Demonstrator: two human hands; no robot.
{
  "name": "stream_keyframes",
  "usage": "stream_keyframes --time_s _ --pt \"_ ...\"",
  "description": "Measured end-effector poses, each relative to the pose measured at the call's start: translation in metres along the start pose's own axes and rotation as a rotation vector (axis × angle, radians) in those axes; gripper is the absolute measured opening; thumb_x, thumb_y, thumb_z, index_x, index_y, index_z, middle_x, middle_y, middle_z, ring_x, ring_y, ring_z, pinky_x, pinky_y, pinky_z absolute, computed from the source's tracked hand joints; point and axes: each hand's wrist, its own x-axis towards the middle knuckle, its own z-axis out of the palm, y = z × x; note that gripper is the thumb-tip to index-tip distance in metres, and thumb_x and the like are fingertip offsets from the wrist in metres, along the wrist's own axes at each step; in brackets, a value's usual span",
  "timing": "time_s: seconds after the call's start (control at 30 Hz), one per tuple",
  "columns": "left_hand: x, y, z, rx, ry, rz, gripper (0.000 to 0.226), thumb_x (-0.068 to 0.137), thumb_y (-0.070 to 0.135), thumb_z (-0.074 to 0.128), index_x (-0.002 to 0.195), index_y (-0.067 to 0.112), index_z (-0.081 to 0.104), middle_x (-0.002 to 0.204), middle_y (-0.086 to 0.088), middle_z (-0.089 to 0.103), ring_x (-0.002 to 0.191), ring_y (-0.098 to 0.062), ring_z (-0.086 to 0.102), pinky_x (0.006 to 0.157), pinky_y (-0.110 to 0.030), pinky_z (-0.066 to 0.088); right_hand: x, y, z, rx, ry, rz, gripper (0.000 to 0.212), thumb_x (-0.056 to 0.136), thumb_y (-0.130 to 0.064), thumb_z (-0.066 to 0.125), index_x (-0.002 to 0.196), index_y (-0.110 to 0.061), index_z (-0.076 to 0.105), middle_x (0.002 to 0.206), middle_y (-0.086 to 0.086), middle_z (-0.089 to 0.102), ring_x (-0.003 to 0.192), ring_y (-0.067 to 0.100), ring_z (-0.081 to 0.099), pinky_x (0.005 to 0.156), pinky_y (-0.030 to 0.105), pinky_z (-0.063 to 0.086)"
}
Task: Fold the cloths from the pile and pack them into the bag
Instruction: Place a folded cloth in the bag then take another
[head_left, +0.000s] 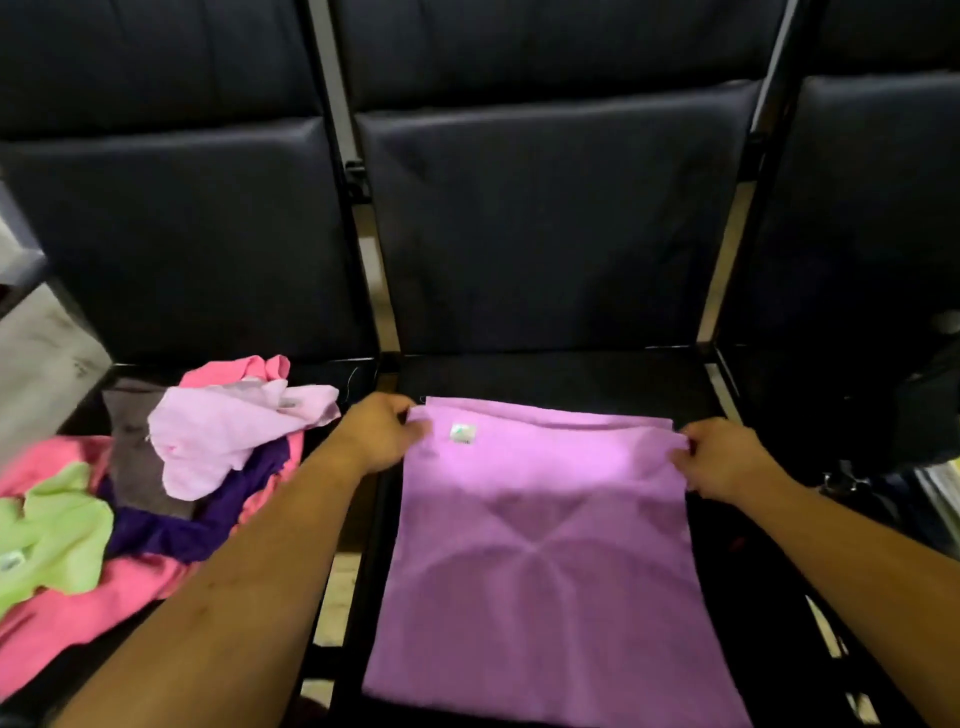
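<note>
A lilac cloth (545, 561) lies spread flat on the dark middle seat (561, 374), with a small white label near its far left corner. My left hand (379, 431) pinches that far left corner. My right hand (722, 457) pinches the far right corner. To the left, on the neighbouring seat, sits the pile of cloths (156, 483): pink, pale pink, purple, grey and light green pieces, all crumpled. A dark shape at the right edge (924, 410) may be the bag; I cannot tell.
Dark padded seat backs (545, 218) rise behind the seats. Metal frame bars (343, 171) run between the seats. Light floor (47, 353) shows at the far left. Papers or books (940, 488) lie at the right edge.
</note>
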Motion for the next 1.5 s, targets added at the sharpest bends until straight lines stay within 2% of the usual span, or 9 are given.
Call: stream_keyframes --time_s 0.17,0.3,0.63,0.77,0.93,1.03,1.13,1.3,1.5 --pt "0.028 -0.029 0.039 -0.063 0.199 -0.042 0.011 0.097 0.027 0.067 0.090 0.021 0.073 0.089 -0.001 0.072 0.088 -0.022 0.067 0.077 -0.026 0.043 0.027 0.008 0.032 0.022 0.091 -0.019 0.026 0.090 -0.023 0.068 0.067 -0.014 0.061 0.086 0.018 0.072 0.088 0.037 0.069 0.070 0.027 0.039" --pt "0.037 -0.034 0.047 -0.158 0.299 -0.038 0.011 0.095 0.026 0.071 0.099 0.019 0.077 0.092 0.005 0.071 0.089 -0.013 0.066 0.081 -0.022 0.043 0.028 0.011 0.041 0.121 0.118 0.006 0.020 0.091 -0.026 0.068 0.087 -0.007 0.073 0.090 0.021 0.072 0.091 0.040 0.069 0.077 0.031 0.045" --pt "0.063 -0.027 0.079 -0.181 0.411 -0.141 0.016 0.097 0.039 0.064 0.101 0.026 0.073 0.092 0.007 0.070 0.084 -0.012 0.061 0.074 -0.023 0.040 0.030 -0.001 0.045 0.196 0.187 0.132 0.030 0.097 -0.019 0.052 0.120 -0.003 0.063 0.116 0.025 0.066 0.107 0.044 0.062 0.081 0.033 0.040" --pt "0.066 -0.030 0.082 -0.175 0.416 -0.163 0.013 0.096 0.042 0.065 0.091 0.030 0.066 0.083 0.010 0.065 0.082 -0.015 0.063 0.069 -0.023 0.039 0.029 -0.002 0.046 0.176 0.202 0.144 0.033 0.100 -0.024 0.053 0.127 -0.005 0.054 0.113 0.025 0.065 0.089 0.038 0.057 0.073 0.032 0.036" --pt "0.073 -0.036 0.087 -0.100 0.325 -0.097 0.038 0.097 0.038 0.066 0.133 0.029 0.062 0.105 0.000 0.065 0.095 -0.018 0.061 0.080 -0.030 0.047 0.033 -0.004 0.049 0.152 0.184 0.146 0.050 0.100 -0.040 0.061 0.131 -0.002 0.049 0.119 0.027 0.063 0.107 0.045 0.063 0.074 0.032 0.039" --pt "0.075 -0.034 0.087 -0.079 0.298 -0.072 0.022 0.096 0.035 0.069 0.117 0.029 0.067 0.119 -0.007 0.062 0.098 -0.021 0.063 0.081 -0.031 0.048 0.041 0.001 0.058 0.130 0.175 0.100 0.038 0.098 -0.035 0.065 0.115 -0.001 0.060 0.110 0.026 0.066 0.094 0.041 0.065 0.073 0.031 0.040" --pt "0.073 -0.032 0.085 -0.137 0.335 -0.031 0.007 0.092 0.028 0.072 0.094 0.029 0.065 0.106 -0.001 0.067 0.091 -0.018 0.064 0.078 -0.022 0.045 0.043 0.001 0.063 0.132 0.244 0.022 0.020 0.095 -0.029 0.067 0.098 -0.009 0.065 0.102 0.022 0.066 0.077 0.032 0.058 0.071 0.030 0.041" --pt "0.069 -0.028 0.071 -0.318 0.337 -0.018 0.007 0.088 0.028 0.079 0.091 0.028 0.072 0.086 0.012 0.074 0.080 -0.004 0.068 0.070 -0.009 0.046 0.040 -0.005 0.048 0.372 0.231 0.041 0.033 0.096 -0.024 0.070 0.126 -0.011 0.062 0.109 0.011 0.069 0.099 0.029 0.066 0.085 0.031 0.048" --pt "0.048 -0.020 0.046 -0.563 0.365 0.044 0.004 0.092 0.025 0.076 0.096 0.026 0.078 0.093 0.010 0.078 0.088 -0.001 0.071 0.079 -0.016 0.054 0.029 -0.010 0.022 1.004 0.101 0.192 0.014 0.091 -0.015 0.077 0.104 -0.010 0.075 0.108 0.018 0.075 0.102 0.036 0.072 0.095 0.051 0.057"
